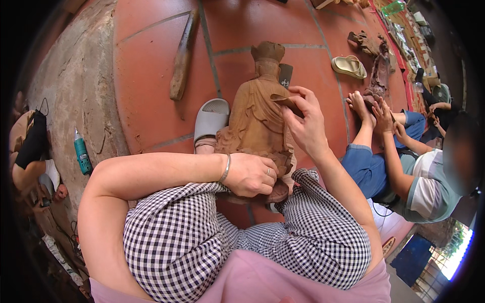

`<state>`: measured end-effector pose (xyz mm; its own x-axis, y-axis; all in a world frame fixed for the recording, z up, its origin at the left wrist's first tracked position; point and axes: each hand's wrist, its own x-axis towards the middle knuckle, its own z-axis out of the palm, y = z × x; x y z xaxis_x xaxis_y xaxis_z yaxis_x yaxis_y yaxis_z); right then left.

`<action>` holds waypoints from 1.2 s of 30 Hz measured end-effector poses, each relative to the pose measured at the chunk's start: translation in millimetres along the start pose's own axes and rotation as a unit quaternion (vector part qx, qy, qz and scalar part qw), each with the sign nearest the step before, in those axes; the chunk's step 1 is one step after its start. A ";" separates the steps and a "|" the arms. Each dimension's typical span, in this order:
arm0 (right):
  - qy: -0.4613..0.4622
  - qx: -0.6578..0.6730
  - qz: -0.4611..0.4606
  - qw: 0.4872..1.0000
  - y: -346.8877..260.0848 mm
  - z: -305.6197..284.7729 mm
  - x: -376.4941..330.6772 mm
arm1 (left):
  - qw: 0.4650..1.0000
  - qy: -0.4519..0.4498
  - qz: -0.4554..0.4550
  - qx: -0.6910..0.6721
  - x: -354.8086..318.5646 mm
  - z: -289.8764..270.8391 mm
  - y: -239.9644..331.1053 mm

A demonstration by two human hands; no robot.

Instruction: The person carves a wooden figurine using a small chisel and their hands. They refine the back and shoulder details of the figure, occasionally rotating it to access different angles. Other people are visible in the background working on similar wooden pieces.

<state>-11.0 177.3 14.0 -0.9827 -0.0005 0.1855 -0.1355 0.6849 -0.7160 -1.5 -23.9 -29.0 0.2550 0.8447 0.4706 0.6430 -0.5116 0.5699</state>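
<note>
A brown carved wooden statue (257, 108) of a seated figure with a crown stands on the red tile floor between my knees. My left hand (251, 174), with a ring and a bracelet, grips the statue's base. My right hand (303, 123) presses a folded piece of brown sandpaper (285, 101) against the statue's right shoulder. My legs in black-and-white checked trousers frame the base.
A grey sandal (211, 120) lies left of the statue, a long wooden piece (182, 55) further back. A person in blue trousers (399, 171) sits at right, working on another carving (379, 70). A beige sandal (348, 66) lies beyond. A teal tool (81, 151) lies at left.
</note>
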 end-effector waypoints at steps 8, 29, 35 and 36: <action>-0.004 -0.008 0.029 1.000 3.7 15.6 16.3 | 0.999 0.046 0.015 0.004 1.4 3.3 -2.2; 0.045 -0.052 -0.037 0.997 -8.1 52.3 43.4 | 1.000 0.012 0.007 -0.004 1.1 1.1 -2.9; 0.022 -0.052 -0.043 0.997 -13.1 46.9 11.7 | 1.000 0.020 0.006 -0.005 0.1 2.1 -0.9; 0.036 -0.060 -0.060 0.996 -12.1 51.2 22.0 | 1.000 -0.010 -0.004 -0.004 0.2 -1.0 -0.3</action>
<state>-37.5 131.7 -7.7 -0.9484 -0.0381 0.3147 -0.2304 0.7646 -0.6020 -2.3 -23.7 -28.4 0.2653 0.8514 0.4525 0.6386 -0.5068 0.5791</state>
